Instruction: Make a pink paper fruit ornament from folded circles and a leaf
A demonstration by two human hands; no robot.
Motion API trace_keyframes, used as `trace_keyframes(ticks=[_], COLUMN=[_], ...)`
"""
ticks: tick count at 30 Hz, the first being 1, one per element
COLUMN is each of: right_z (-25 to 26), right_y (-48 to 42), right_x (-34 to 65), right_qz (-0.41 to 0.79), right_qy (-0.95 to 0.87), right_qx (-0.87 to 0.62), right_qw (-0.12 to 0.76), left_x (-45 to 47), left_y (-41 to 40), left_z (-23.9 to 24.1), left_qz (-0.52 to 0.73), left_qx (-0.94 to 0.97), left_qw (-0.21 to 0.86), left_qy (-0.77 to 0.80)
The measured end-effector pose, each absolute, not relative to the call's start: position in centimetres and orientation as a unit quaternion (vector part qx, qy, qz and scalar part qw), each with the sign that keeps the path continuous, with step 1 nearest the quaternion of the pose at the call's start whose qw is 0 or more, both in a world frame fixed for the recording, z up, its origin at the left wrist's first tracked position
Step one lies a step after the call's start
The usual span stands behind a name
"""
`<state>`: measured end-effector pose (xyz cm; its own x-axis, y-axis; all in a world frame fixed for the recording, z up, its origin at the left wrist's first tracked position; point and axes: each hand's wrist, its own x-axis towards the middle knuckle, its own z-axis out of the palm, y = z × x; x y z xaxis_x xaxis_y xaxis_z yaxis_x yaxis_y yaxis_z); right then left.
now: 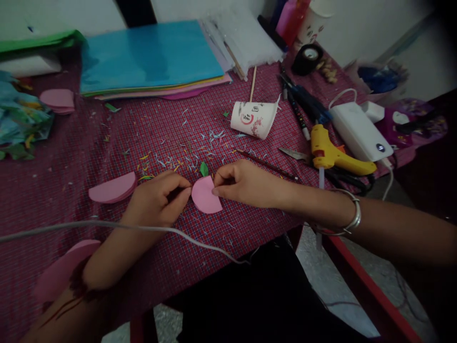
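Low over the checked tablecloth, a pink paper piece (205, 196) with a rounded left side and a straight right edge lies between my hands. My right hand (237, 183) pinches it at that straight edge. The fingers of my left hand (166, 197) are closed at its rounded edge, with thumb and forefinger tips together there. Just behind the paper is a small green leaf-shaped piece (203, 168). Left of my left hand sits a stack of folded pink half-circles (113, 188). More pink paper (67, 269) lies partly under my left forearm.
A white cord (143, 227) crosses over my left forearm. To the right are a yellow glue gun (332, 152), scissors (294, 154) and a white power bank (362, 131). A paper cup (254, 119) lies tipped among paper scraps. Coloured sheets (150, 57) are stacked behind.
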<state>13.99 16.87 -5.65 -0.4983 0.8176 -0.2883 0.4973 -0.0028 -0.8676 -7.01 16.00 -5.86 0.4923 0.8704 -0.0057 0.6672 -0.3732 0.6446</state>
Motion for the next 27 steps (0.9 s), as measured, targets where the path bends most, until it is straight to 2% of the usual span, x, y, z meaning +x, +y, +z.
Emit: trace_keyframes(ticks=[27], right_z=[-6.27], right_y=[16.43], right_x=[13.62], right_qz=[0.485], right_qy=[-0.692], right_qx=[-0.507], right_qw=[0.167], left_x=[-6.89], left_y=[15.81], left_z=[-6.1], left_qz=[0.203], left_qx=[0.775], left_qw=[0.332], left_qy=[0.498])
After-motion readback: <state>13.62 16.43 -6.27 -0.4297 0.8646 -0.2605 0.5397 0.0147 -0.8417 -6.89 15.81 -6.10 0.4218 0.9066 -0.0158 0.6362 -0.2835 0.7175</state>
